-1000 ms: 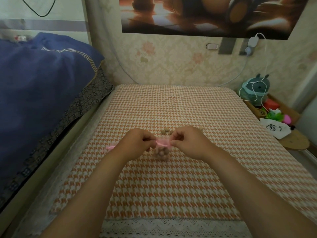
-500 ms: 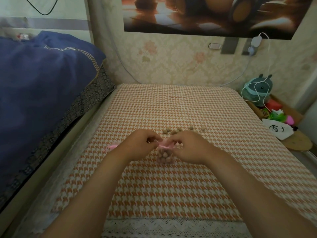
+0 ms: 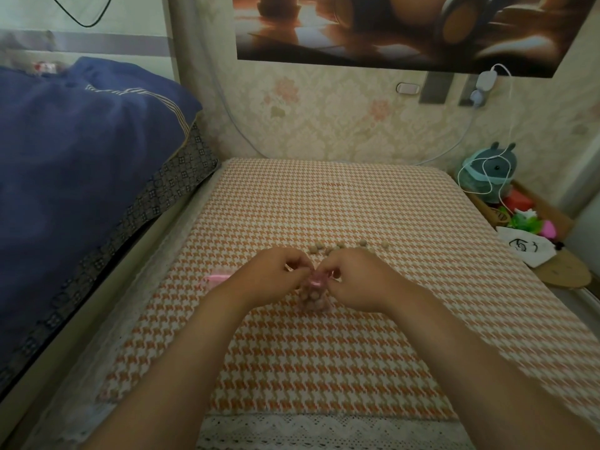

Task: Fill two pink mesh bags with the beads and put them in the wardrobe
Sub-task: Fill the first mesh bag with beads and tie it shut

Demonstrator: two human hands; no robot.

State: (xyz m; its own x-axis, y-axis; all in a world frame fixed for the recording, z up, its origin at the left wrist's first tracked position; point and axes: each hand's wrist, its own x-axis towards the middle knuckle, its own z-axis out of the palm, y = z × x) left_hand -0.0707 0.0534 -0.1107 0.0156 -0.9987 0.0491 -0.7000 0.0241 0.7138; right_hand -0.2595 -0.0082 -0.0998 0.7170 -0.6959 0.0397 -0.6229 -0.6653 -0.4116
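On the tabletop: bead-filled pink mesh bag lies between both hands.
Left hand: grip pinches the bag's ribbon.
Right hand: grip pinches the same ribbon.
Loose beads: just beyond the hands.
Second pink bag: beside the left wrist.

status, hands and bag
Left hand and right hand pinch bag at its neck. Bag filled, rests on cloth. Loose beads beyond, nothing blocking.
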